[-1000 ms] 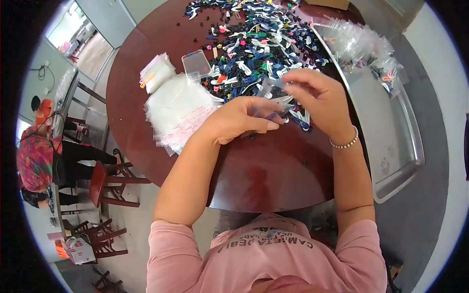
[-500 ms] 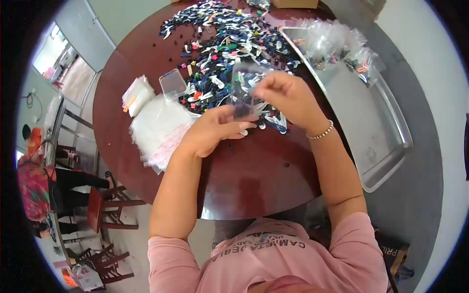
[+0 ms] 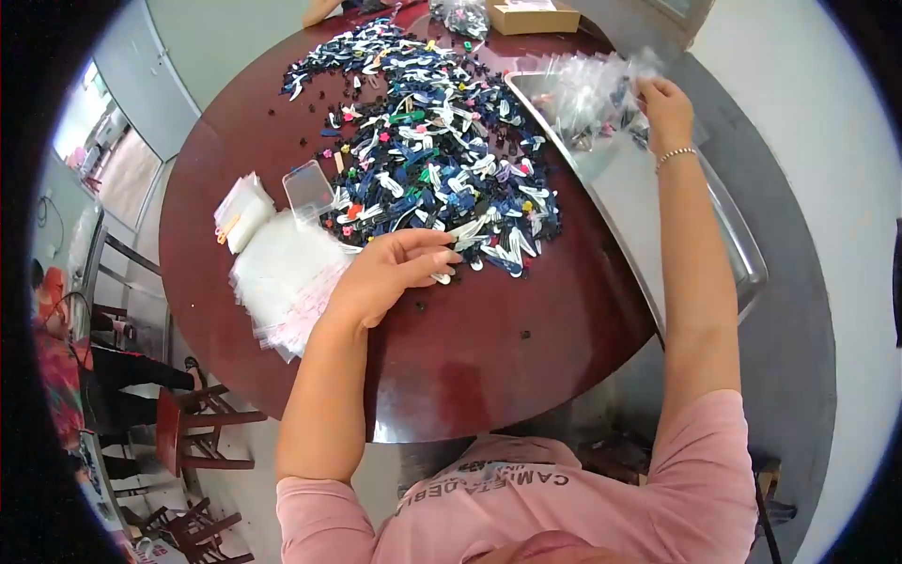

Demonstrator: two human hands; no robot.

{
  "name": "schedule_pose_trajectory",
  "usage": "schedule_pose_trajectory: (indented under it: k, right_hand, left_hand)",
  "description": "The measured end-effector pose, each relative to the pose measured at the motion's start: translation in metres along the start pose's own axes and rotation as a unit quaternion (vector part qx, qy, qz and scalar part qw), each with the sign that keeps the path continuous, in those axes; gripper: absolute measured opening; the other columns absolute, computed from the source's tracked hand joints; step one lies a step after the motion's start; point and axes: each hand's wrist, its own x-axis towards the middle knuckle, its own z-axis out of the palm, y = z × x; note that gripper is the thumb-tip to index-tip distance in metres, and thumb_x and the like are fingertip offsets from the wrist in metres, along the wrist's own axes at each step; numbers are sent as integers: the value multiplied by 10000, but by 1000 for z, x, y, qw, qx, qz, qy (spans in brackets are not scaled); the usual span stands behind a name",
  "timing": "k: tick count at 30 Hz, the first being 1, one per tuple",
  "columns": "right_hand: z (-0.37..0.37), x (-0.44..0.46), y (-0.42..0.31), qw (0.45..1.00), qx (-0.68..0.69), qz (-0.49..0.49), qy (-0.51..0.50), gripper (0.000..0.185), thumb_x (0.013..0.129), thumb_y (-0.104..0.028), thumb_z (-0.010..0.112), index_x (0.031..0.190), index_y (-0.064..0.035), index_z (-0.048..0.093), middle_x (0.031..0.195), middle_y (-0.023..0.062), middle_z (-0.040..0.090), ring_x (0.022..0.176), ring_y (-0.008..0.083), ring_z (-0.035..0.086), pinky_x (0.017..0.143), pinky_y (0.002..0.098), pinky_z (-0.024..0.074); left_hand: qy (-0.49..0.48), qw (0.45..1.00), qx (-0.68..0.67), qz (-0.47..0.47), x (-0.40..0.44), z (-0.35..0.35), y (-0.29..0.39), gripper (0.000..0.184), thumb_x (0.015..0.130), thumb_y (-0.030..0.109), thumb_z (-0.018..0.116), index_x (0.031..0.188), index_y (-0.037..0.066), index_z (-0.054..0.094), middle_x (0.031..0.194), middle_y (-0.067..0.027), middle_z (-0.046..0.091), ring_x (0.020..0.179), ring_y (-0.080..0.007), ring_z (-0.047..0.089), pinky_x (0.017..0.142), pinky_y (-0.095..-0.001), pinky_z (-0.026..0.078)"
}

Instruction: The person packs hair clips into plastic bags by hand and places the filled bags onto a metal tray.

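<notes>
My left hand rests low at the near edge of a heap of hair clips, palm turned inward. Its fingers are bent with a gap between thumb and forefinger, and nothing shows in the grip; pale clips lie right at the fingertips. My right hand reaches out over the metal tray at the right. Its fingers are closed at the edge of a pile of filled clear plastic bags, pinching a bag that partly blends with the others.
Flat empty bags are stacked left of my left arm, beside a bundle of bags and a clear plastic box. At the table's far side stand a cardboard box and a full bag. Another person's arm shows there.
My right hand has moved from in front of me to the tray at the right, taking the clear bag with it. My left hand has let go of that bag and stays near the heap.
</notes>
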Motion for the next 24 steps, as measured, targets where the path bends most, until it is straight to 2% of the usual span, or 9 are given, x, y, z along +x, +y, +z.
schedule_pose_trajectory:
  k: [2, 7, 12, 14, 18, 20, 21, 23, 24]
  right_hand:
    - [-17, 16, 16, 999, -37, -15, 19, 139, 865, -132, 673, 912, -2, 663, 865, 47, 670, 741, 120, 592, 662, 239, 483]
    - [-57, 41, 65, 996, -32, 68, 37, 247, 844, -222, 671, 936, 7, 685, 810, 54, 692, 701, 115, 615, 596, 252, 491]
    - [-92, 54, 147, 994, -25, 104, 38, 286, 845, -170, 673, 1024, 54, 664, 859, 104, 664, 683, 173, 646, 569, 289, 499]
    - [-126, 67, 186, 944, -267, -1, 197, 290, 822, -190, 699, 995, 42, 690, 831, 107, 661, 678, 178, 655, 561, 302, 501]
    - [-171, 63, 197, 909, -347, 63, 224, 264, 808, -228, 720, 890, 22, 701, 785, 95, 650, 625, 145, 625, 511, 284, 473]
    - [-178, 60, 190, 940, -256, 200, 103, 206, 809, -208, 715, 788, -7, 674, 721, 72, 621, 582, 123, 585, 466, 277, 442]
    - [-173, 56, 186, 940, -256, 200, 106, 206, 809, -208, 715, 788, -7, 674, 721, 72, 621, 582, 123, 585, 466, 277, 442]
    - [-156, 50, 179, 962, -28, 247, 117, 188, 819, -175, 703, 711, -41, 630, 659, 46, 579, 538, 127, 544, 437, 278, 417]
    - [-160, 64, 203, 962, -28, 247, 117, 188, 819, -175, 703, 711, -41, 630, 659, 46, 579, 538, 127, 544, 437, 278, 417]
  left_hand:
    - [5, 1000, 3, 1, -1, -1, 0, 407, 884, 240, 671, 1224, 33, 584, 1084, -91, 685, 932, -126, 641, 810, -250, 480]
    - [6, 1000, 16, 6, -2, 0, 1, 389, 894, 216, 656, 1225, 27, 580, 1080, -100, 686, 927, -138, 645, 801, -260, 483]
    - [21, 999, 30, -1, 1, 0, -1, 371, 879, 158, 668, 1216, 23, 589, 1067, -113, 689, 919, -148, 646, 800, -262, 489]
    - [20, 1000, 19, -3, 1, 1, -1, 368, 875, 147, 671, 1213, 22, 593, 1063, -113, 689, 927, -147, 641, 804, -262, 487]
    - [27, 999, 21, 6, -1, 6, 0, 367, 868, 116, 673, 1212, 17, 594, 1065, -115, 687, 951, -153, 635, 815, -264, 483]
    - [14, 1000, 9, 17, -2, 8, -1, 366, 864, 74, 666, 1216, 13, 590, 1080, -122, 680, 972, -161, 634, 853, -277, 486]
    - [7, 1000, 3, 12, -2, 8, -2, 367, 861, 36, 655, 1220, 6, 585, 1094, -127, 674, 994, -171, 633, 897, -296, 482]
    - [-2, 1000, 12, 12, -3, 9, -3, 368, 871, 26, 649, 1230, -1, 573, 1097, -119, 671, 996, -154, 626, 891, -282, 484]
    - [-8, 1000, 19, 12, -4, 10, -3, 370, 881, 17, 642, 1241, -8, 562, 1101, -112, 668, 999, -136, 618, 884, -267, 486]
